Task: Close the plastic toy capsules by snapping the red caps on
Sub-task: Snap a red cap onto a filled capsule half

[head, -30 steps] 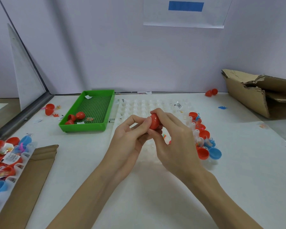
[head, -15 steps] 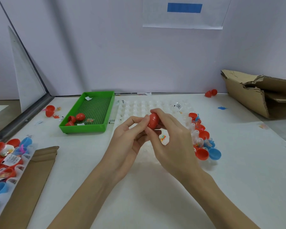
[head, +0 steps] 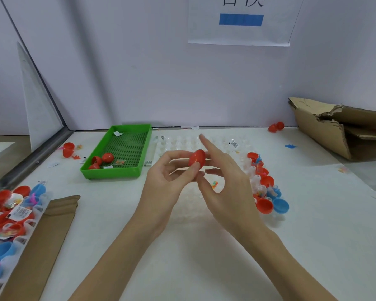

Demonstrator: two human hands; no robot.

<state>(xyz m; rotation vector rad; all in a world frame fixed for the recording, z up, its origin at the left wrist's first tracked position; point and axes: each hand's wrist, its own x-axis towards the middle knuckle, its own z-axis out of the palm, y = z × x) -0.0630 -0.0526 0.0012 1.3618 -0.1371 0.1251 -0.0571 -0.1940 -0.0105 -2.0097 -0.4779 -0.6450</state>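
Trouble here would most likely come from a slip, as I read it. The small red egg-shaped plastic capsule (head: 197, 157) sits up in the air above the clear moulded plastic tray with rows of round pockets (head: 182, 142), pinched at its lower end between the thumb and fingertips of the left hand (head: 172, 179). That is a narrow hold on a smooth, rounded shell, so a squeeze that lands off-centre could squirt it out, and it would bounce across the white tabletop (head: 313, 213).

The right hand (head: 224, 181) holds nothing that I can see: its forefinger points straight out past the capsule and the other fingers are loosely spread, near the capsule but not round it. Whether they touch its far side I cannot tell.

From this angle the seam of the capsule is hidden, so I cannot say whether the cap is fully seated. If it is only half on, setting it down could let it pop apart and spill the toy inside.

A dropped capsule might also roll into the cluster of open red and blue plastic cups (head: 267, 198) just to the right of the hands and knock them over. The shallow green plastic perforated tray (head: 126, 148) with a few red pieces lies well off to the left.
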